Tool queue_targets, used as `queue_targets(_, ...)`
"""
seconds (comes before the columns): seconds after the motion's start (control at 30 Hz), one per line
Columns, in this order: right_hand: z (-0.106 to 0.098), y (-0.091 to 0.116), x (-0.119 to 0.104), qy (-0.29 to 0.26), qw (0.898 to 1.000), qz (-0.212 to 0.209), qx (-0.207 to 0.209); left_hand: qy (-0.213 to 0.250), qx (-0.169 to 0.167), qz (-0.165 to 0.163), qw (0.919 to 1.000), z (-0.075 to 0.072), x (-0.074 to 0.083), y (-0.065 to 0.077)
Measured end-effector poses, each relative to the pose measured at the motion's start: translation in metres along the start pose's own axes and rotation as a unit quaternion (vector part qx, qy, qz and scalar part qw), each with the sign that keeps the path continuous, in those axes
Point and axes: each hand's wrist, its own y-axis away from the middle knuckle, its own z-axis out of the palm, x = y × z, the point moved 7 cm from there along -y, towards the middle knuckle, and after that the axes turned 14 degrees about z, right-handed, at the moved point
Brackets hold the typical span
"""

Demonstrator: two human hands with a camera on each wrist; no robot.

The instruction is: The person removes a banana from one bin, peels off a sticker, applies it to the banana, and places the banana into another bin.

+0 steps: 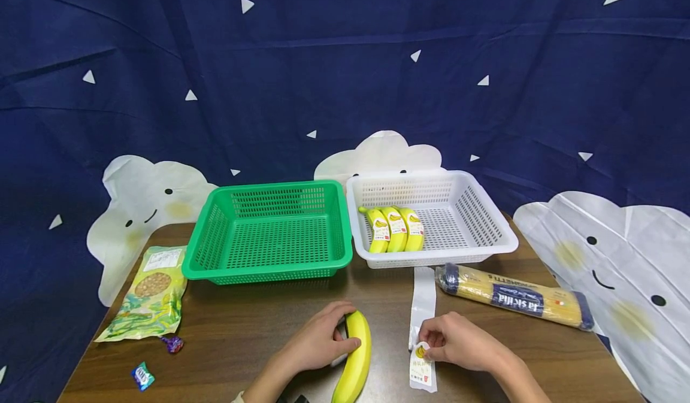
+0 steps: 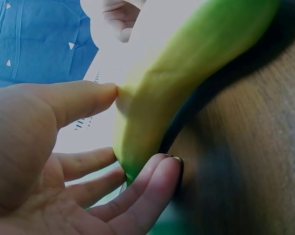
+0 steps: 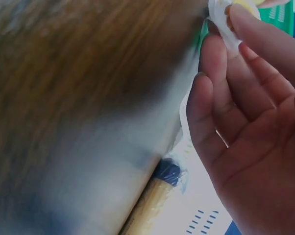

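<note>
My left hand [image 1: 317, 342] grips a yellow banana [image 1: 357, 358] near its far end, thumb on one side and fingers on the other. In the left wrist view the banana [image 2: 152, 98] shows greenish ends. To its right, my right hand [image 1: 466, 342] pinches the upper end of a white banana sticker [image 1: 420, 372] between thumb and index finger. The sticker lies along the near part of a white backing strip [image 1: 424, 298] on the table. In the right wrist view, the pinched sticker [image 3: 221, 22] curls up at the fingertips.
Three labelled bananas [image 1: 398, 229] lie in a white basket [image 1: 496, 229] at the back. Left of it stands a green basket [image 1: 277, 241]. A spaghetti pack [image 1: 517, 298] lies at right; a printed bag [image 1: 151, 295], a lollipop [image 1: 173, 344] and a small blue packet [image 1: 142, 376] lie at left.
</note>
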Motion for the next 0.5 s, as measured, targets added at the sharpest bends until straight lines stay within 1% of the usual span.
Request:
queue_targets(0.1, -0.002, 0.002, -0.001, 0.000, 1.000, -0.003, 0.007, 0.002, -0.004, 0.005, 1.0000, 0.000, 0.000, -0.002)
queue_targets(0.23, -0.007, 0.004, -0.007, 0.015, 0.999, -0.027, 0.028, 0.001, -0.007, 0.007, 1.0000, 0.000, 0.001, -0.003)
queue_targets(0.33, -0.008, 0.005, -0.011, 0.028, 0.997, -0.047, 0.049, 0.000, -0.007, 0.007, 0.9999, 0.000, 0.001, -0.002)
queue_targets(0.47, -0.006, 0.006, -0.008, 0.029, 0.997, -0.031, 0.058, 0.002, -0.007, 0.001, 1.0000, 0.002, 0.001, 0.001)
queue_targets(0.5, -0.006, 0.007, -0.006, 0.036, 0.997, -0.025, 0.062, 0.002, -0.008, 0.000, 1.0000, 0.002, 0.002, 0.000)
